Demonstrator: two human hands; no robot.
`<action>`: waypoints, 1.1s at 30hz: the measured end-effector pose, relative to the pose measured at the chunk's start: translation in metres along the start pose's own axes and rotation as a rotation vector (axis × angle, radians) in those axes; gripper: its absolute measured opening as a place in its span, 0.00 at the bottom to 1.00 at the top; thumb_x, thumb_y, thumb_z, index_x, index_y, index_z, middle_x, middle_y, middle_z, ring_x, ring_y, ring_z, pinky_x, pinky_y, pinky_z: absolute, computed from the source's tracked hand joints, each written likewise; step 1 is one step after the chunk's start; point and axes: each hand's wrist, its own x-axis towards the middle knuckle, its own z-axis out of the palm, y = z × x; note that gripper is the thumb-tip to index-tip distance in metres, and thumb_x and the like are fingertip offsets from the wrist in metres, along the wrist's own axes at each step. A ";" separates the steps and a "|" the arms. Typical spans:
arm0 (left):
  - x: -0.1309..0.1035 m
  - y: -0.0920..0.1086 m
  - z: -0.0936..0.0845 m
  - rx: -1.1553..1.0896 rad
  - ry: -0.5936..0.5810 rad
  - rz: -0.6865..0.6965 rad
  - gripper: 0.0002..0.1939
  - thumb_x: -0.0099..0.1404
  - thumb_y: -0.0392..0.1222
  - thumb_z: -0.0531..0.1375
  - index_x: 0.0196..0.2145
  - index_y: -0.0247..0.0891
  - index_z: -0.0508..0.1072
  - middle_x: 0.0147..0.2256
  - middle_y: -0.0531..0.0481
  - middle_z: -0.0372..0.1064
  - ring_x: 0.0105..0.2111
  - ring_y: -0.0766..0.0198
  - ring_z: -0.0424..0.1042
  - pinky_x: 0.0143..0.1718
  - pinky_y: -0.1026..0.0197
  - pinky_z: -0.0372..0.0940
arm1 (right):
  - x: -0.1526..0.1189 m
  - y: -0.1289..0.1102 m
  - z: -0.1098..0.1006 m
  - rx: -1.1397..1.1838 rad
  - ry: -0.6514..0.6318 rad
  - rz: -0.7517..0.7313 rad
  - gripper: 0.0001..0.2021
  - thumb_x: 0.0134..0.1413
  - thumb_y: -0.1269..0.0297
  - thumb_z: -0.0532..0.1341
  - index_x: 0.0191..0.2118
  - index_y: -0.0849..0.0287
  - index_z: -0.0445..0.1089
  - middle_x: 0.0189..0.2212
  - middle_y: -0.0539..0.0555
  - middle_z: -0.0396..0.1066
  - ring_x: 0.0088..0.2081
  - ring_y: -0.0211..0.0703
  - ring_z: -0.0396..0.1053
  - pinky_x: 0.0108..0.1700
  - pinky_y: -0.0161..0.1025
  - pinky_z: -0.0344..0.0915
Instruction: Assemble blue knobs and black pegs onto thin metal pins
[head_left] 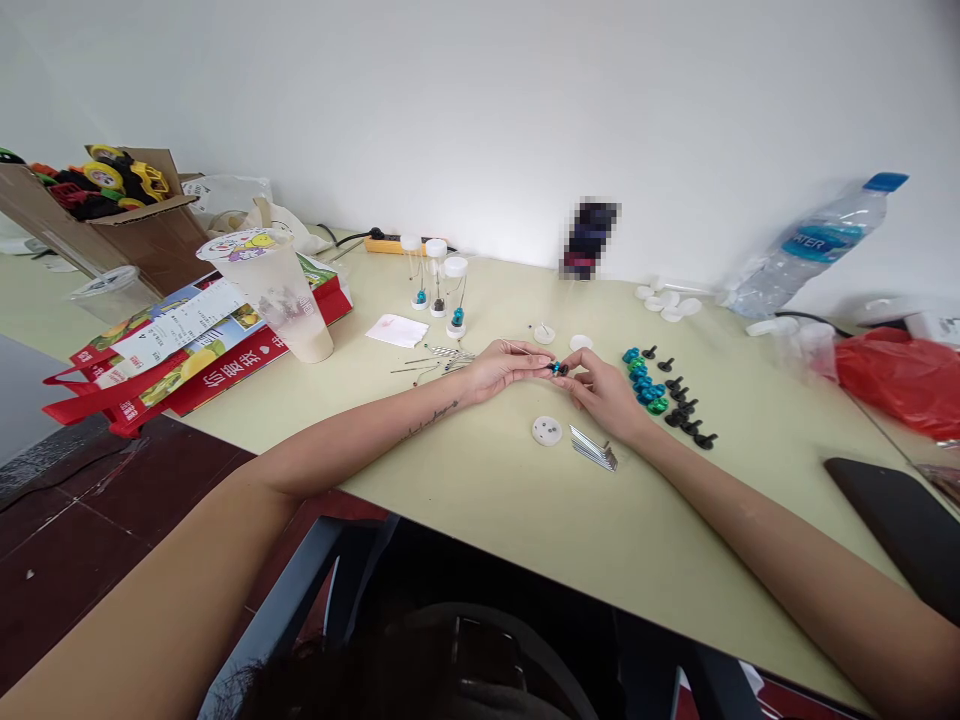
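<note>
My left hand (504, 371) and my right hand (600, 392) meet over the table, fingertips pinched on a small blue-and-black piece (556, 368). Fingers cover part of it, so its exact shape is hidden. Just below the hands lie a round white disc with dark holes (547, 431) and a bundle of thin metal rods (594, 449). To the right of my right hand are blue and green plastic pieces (643, 383) and black stemmed pieces (679, 392). Several thin rods with dark ends (431, 364) rest beside my left wrist.
Three upright assemblies with white caps (436, 275) stand behind a paper slip (397, 330). At left are a plastic cup (274, 300), a red bag (217, 372) and a carton of toys (142, 235). A water bottle (821, 245), red plastic bag (900, 380) and black phone (892, 520) are right.
</note>
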 end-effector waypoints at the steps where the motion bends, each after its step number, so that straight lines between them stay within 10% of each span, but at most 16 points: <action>1: 0.000 0.000 0.000 -0.002 0.004 -0.002 0.13 0.51 0.36 0.69 0.36 0.29 0.77 0.34 0.44 0.76 0.37 0.65 0.76 0.53 0.58 0.64 | 0.000 0.000 0.000 -0.004 0.001 -0.001 0.15 0.59 0.47 0.54 0.37 0.54 0.59 0.21 0.47 0.66 0.19 0.38 0.62 0.26 0.38 0.56; 33: 0.002 -0.001 -0.001 -0.010 -0.006 0.027 0.13 0.50 0.37 0.69 0.35 0.29 0.78 0.35 0.44 0.76 0.38 0.63 0.75 0.55 0.55 0.63 | 0.000 0.000 0.001 -0.044 0.004 -0.016 0.14 0.59 0.48 0.55 0.38 0.54 0.59 0.23 0.48 0.67 0.20 0.38 0.62 0.26 0.38 0.57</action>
